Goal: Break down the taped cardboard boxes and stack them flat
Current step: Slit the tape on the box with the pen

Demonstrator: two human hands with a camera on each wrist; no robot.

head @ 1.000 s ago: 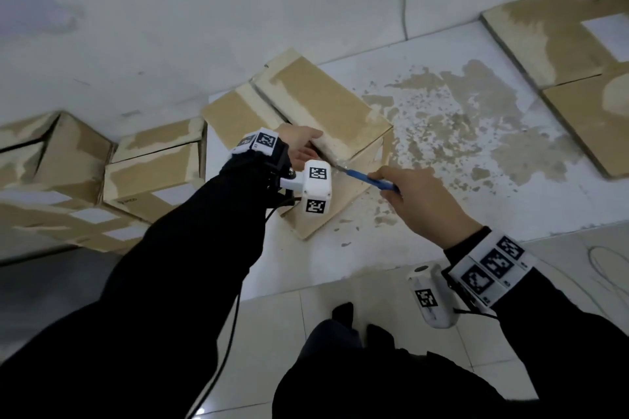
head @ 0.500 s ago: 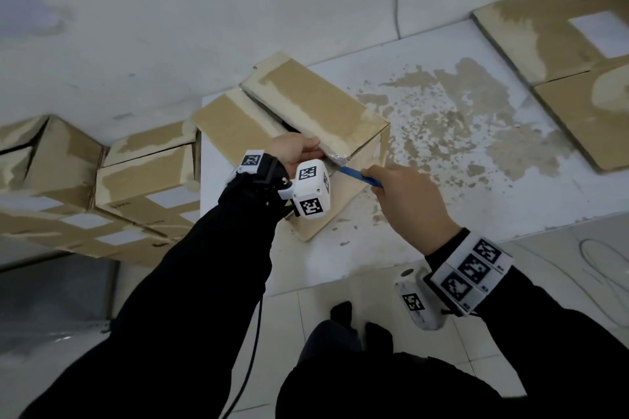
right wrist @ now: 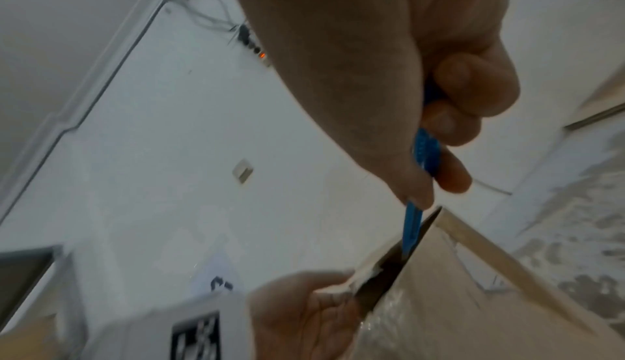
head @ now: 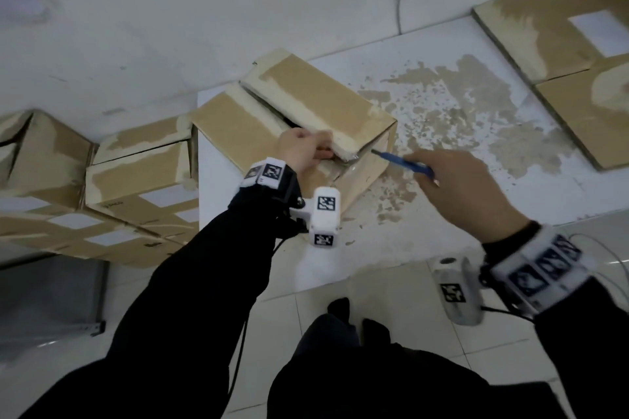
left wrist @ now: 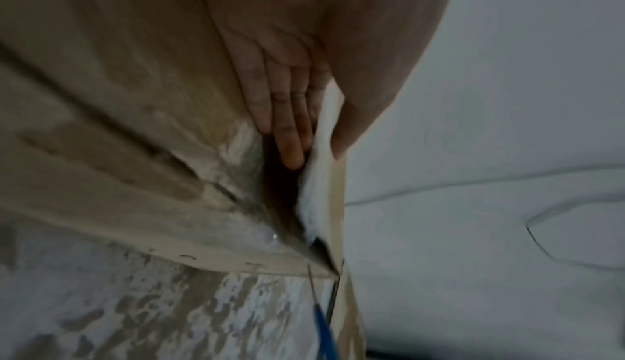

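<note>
We've got the cardboard box (head: 299, 119) sitting on the white table (head: 442, 214), its top flaps parted, and our left hand (head: 301, 150) pinches the near edge of the right flap (head: 326, 102), fingers (left wrist: 287, 125) tucked under it and thumb on top. Our right hand (head: 466, 190) is curled round the blue knife (head: 405, 163), whose tip sits at the box's front corner.

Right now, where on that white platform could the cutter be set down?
The speckled stretch of the platform between the box being cut and the flattened cardboard at far right is bare. Its near edge is bare too. The left side is crowded with stacked boxes.
</note>
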